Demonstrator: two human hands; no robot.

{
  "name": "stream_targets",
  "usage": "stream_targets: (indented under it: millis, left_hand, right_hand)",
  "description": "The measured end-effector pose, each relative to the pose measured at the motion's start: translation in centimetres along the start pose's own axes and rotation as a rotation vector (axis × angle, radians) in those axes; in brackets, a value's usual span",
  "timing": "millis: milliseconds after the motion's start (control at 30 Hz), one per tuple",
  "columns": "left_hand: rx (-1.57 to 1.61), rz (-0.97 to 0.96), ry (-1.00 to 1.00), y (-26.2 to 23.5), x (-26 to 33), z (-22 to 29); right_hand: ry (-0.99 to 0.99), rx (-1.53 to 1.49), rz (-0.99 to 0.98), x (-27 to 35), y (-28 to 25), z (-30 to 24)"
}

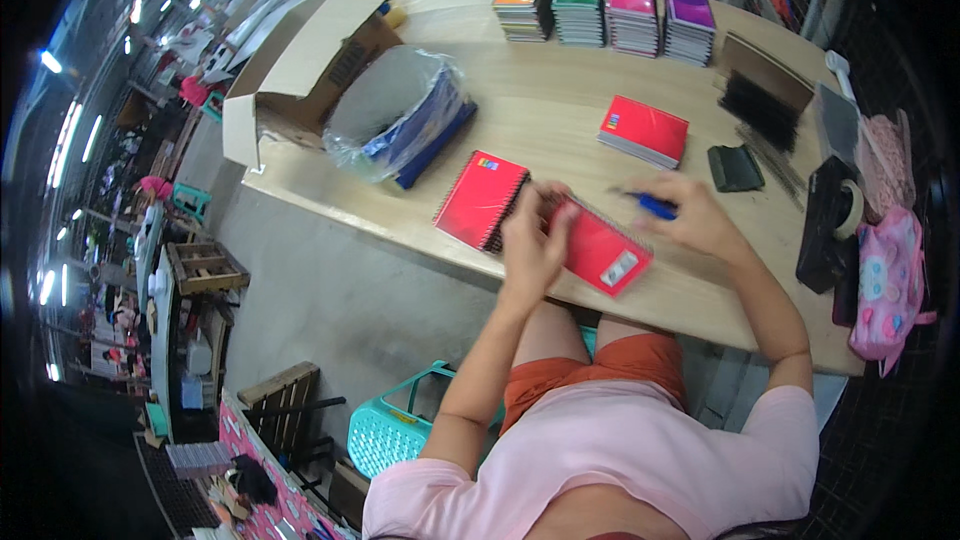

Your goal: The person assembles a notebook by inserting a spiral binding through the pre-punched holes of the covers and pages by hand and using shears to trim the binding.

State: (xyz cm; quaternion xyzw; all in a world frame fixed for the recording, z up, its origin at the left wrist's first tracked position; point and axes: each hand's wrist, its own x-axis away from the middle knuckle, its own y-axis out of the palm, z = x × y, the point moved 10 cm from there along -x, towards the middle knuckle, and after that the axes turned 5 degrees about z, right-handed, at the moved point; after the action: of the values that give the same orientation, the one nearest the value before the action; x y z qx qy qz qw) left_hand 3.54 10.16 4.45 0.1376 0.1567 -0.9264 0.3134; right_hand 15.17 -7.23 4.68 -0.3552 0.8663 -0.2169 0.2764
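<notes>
My left hand [535, 245] grips a red spiral notebook [608, 252] at its upper left end, near the table's front edge. Just to the right, my right hand [697, 220] is closed around a small tool with a blue handle [655, 205]. The tool's thin dark tip points left, above the notebook's wire-bound edge and apart from it; blur hides its exact kind. Beside my left hand lies a pile of red spiral notebooks [480, 198]. A short stack of red notebooks [645, 130] sits farther back, beyond my right hand.
Yellow [523, 8], green [579, 10], pink [632, 17] and purple [690, 25] notebook stacks line the table's far edge. A plastic-lined blue bin [440, 140] and cardboard box [310, 60] stand left. Dark wires [760, 110], a tape dispenser [830, 225] and pink pouch [888, 290] lie right.
</notes>
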Motion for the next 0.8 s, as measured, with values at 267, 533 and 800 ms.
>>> stream_targets:
  millis: [267, 533, 800]
  left_hand:
    - [-0.075, 0.503, -0.123, -24.9, -24.4, -8.7]
    - [-0.101, 0.46, -0.137, -28.4, -26.0, -12.6]
    - [1.062, -0.118, 0.04, -2.4, -8.3, 4.0]
  right_hand:
    - [0.322, 0.259, 0.152, 2.9, -5.2, 6.8]
    - [0.317, 0.196, 0.246, 3.6, -4.6, 8.4]
    - [0.527, -1.264, 0.109, 3.3, 5.8, 0.8]
